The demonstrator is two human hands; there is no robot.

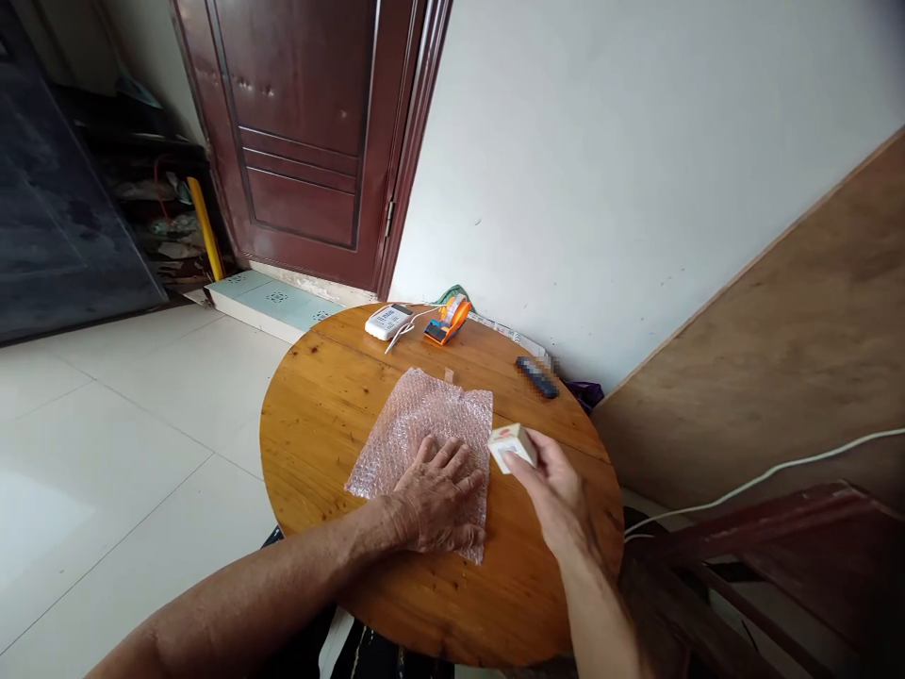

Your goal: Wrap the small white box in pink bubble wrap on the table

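A sheet of clear bubble wrap [417,405] lies spread on the round wooden table [311,405]. Flat on top of it rests my left hand [442,495], its fingers spread over the right half of the sheet. My right hand [558,486] grips a small white box [513,448] between thumb and fingers. The box is held just off the wrap's right edge, with a reddish mark on its upper face and a printed patch on its front. Part of the box is hidden by my fingers.
Toward the table's far edge are a white power strip [387,322] with a cord, an orange tape dispenser [448,321] and a dark, pixelated object [537,376]. A white wall [566,189] and a brown door [304,141] stand behind. A pale cable [778,469] hangs at right.
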